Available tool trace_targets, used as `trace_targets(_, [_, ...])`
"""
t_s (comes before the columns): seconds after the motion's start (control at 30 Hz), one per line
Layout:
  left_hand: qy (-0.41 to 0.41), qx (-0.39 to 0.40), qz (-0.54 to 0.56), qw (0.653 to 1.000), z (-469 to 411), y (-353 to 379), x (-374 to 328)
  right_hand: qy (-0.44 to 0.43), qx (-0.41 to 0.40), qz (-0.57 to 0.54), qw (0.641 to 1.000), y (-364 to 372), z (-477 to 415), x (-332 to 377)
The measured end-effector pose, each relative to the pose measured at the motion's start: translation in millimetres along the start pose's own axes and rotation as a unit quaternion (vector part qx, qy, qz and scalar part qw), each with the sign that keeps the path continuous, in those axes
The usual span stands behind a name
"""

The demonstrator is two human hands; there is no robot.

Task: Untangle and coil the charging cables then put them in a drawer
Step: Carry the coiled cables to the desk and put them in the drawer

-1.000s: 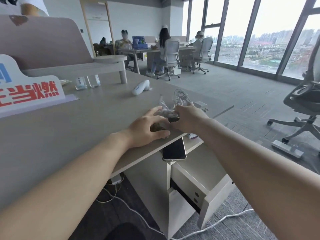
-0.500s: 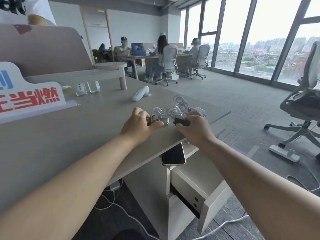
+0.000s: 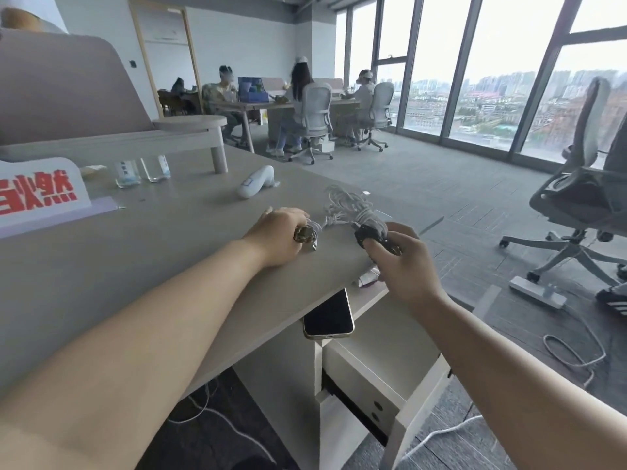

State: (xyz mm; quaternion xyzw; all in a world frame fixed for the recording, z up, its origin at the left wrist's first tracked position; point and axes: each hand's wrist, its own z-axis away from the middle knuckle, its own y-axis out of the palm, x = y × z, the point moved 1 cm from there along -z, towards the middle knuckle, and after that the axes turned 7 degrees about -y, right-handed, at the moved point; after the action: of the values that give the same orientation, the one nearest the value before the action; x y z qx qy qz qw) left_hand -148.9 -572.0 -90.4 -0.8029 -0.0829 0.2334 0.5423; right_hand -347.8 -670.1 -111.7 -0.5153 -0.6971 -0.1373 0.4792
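cables [image 3: 343, 207] | ends held in left fingers [image 3: 294, 218] | right fingers [image 3: 403, 235]

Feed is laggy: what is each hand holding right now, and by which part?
Left hand grips the tangled white cables at a brownish connector; right hand pinches their dark connector.

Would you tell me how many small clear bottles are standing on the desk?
2. One small clear bottle stands beside the red-lettered sign; the second bottle stands close beside it.
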Motion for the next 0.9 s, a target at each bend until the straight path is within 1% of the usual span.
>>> trace_targets(0.07, [-0.01,-0.038,0.016,0.999,-0.1,1.0,-1.7,-0.002,-0.015,-0.004,1.0,-10.0,8.9,-2.9])
trace_targets(0.17, [-0.014,-0.087,0.012,0.996,3.2,5.3,-5.0,-0.002,-0.047,-0.006,0.999,-25.3,29.3,-10.6])
trace_targets(0.3, [0.022,-0.148,0.033,0.988,11.7,4.7,-10.7,0.032,-0.075,-0.019,0.996,-41.2,63.5,-29.7])
trace_targets(0.4, [0.052,-0.154,0.043,0.986,16.9,4.7,-22.9,0.038,-0.056,0.042,0.997,-50.9,84.8,-41.4])
trace_targets(0.47, [0.066,-0.149,0.04,0.986,19.8,7.5,-32.5,0.019,-0.013,0.119,0.993,-54.9,93.8,-47.0])
trace_targets(0.57, [0.07,-0.126,0.021,0.989,19.5,14.3,-43.1,-0.005,0.073,0.237,0.969,-52.4,91.9,-55.3])
trace_targets(0.63, [0.062,-0.113,0.006,0.992,18.5,16.8,-47.3,0.023,0.153,0.296,0.943,-42.7,81.7,-54.3])
trace_targets(0.73, [0.059,-0.098,-0.001,0.993,16.8,17.9,-48.7,0.073,0.252,0.396,0.88,-25.1,61.5,-54.8])
trace_targets(0.9, [0.073,-0.086,0.006,0.994,14.9,18.9,-46.8,0.164,0.369,0.409,0.818,-1.1,48.1,-75.3])
